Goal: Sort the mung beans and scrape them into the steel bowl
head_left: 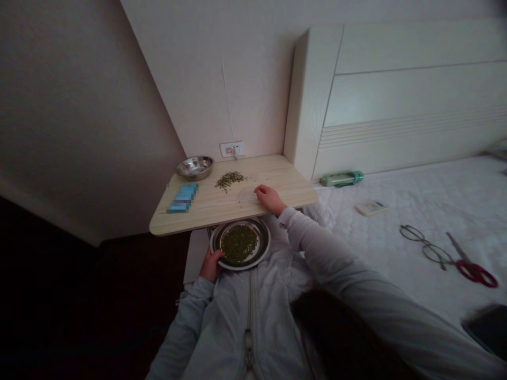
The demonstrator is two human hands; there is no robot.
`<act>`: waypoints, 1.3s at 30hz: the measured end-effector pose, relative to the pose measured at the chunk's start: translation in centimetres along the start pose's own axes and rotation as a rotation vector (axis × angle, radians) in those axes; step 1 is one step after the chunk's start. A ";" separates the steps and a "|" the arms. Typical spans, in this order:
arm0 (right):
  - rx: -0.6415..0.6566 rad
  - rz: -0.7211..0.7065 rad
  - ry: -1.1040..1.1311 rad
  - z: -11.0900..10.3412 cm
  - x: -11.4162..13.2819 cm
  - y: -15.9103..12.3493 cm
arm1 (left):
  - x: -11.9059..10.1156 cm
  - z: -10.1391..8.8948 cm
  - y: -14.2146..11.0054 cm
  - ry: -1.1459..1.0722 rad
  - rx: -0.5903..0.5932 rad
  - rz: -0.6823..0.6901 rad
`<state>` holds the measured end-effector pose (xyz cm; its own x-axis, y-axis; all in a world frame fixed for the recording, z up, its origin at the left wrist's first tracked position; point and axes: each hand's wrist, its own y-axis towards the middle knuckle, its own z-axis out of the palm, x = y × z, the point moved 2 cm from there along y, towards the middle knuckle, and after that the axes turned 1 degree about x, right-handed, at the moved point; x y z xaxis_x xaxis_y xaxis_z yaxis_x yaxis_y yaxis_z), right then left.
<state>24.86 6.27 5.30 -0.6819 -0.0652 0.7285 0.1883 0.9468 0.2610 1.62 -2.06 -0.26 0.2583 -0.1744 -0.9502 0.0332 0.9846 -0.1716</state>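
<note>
Left hand (211, 265) grips a round, silvery steel bowl (263, 239) of small green grains (237, 243), thumb over its rim, by the pale wood-grain tabletop (209, 206). My right hand (269, 198) curls loosely over it near a scattered green pile (230, 180); remotely, I cannot tell whether it pinches anything. I judge this hand-sorting; the next move calls for a steady bowl.

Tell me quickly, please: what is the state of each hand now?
Left hand: holding the nearer metal bowl by its edge.
Right hand: curled over the table; whether it holds anything cannot be told.
</note>
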 end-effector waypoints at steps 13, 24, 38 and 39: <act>0.086 -0.021 0.051 0.0 0.0 0.0 | -0.2 0.3 -0.3 -0.047 0.003 -0.090; -0.080 0.004 0.034 -0.3 -0.3 -0.3 | 1.6 -0.6 0.7 -0.117 -0.001 -0.171; -0.072 -0.008 -0.065 -0.2 -0.2 -0.4 | 1.8 -0.9 1.0 -0.071 0.015 -0.122; -0.063 -0.010 -0.064 -0.2 -0.2 -0.4 | 1.8 -0.9 1.1 -0.063 0.016 -0.116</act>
<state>25.04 5.80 5.19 -0.7273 -0.0526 0.6843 0.2241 0.9242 0.3092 1.22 -1.35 -2.42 0.3116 -0.2863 -0.9060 0.0819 0.9581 -0.2745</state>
